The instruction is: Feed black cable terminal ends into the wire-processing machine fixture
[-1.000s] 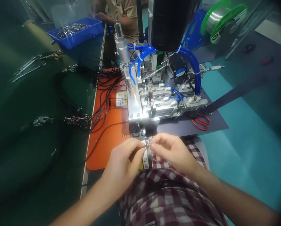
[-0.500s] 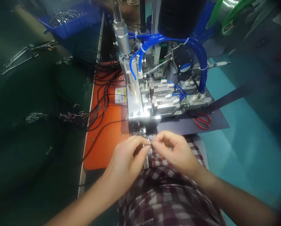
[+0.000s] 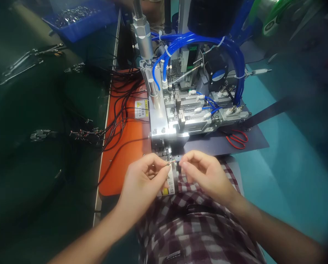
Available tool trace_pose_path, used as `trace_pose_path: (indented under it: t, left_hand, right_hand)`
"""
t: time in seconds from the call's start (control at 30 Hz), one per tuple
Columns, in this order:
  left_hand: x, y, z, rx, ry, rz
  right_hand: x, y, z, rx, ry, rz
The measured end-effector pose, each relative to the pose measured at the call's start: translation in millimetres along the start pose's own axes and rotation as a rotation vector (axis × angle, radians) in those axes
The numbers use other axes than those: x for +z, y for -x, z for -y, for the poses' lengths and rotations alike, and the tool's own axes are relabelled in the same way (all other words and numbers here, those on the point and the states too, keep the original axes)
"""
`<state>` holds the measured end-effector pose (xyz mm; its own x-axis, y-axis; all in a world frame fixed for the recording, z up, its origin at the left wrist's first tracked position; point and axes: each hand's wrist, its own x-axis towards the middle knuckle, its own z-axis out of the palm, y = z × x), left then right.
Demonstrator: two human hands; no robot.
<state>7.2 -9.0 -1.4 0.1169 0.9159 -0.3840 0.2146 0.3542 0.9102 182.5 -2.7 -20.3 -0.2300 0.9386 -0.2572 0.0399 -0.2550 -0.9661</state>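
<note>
My left hand [image 3: 143,179] is closed in a pinch on a thin cable, whose fine wire ends [image 3: 172,161] stick out toward the right past the fingertips. Just right of these wires, my right hand [image 3: 203,174] has its thumb and forefinger drawn together, a small gap away from them. Whether anything tiny sits between those right fingers is hidden. Both hands are at the front end of a metal machine [image 3: 169,128] with blue air hoses [image 3: 196,38]. Below the left fingertips shows a white and yellow label [image 3: 169,185].
Several black cables [image 3: 122,106] run across an orange base plate [image 3: 117,172] to frayed wire ends [image 3: 84,134] at left. Red-handled scissors [image 3: 237,139] lie on the dark plate. A blue bin [image 3: 78,31] of metal parts stands at far left. A green spool [image 3: 273,24] is upper right.
The hands, which met at the wire ends, are now slightly apart. My left hand has shifted a little left and up with the cable; the wire ends now show between the hands.
</note>
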Motion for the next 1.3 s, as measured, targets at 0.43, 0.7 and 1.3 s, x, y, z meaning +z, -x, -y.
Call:
trace_pose_path:
  t: [0.43, 0.7, 1.3]
  left_hand:
    - [3.9, 4, 5, 0.093, -0.043, -0.039]
    - [4.5, 3, -3, 0.014, 0.06, 0.065]
    - [13.4, 4, 1, 0.313, -0.194, -0.174]
  right_hand:
    - [11, -1, -3, 0.111, -0.281, 0.074]
    - [9, -1, -14, 0.14, -0.384, 0.157]
    - [5, -2, 3, 0.165, -0.149, 0.106]
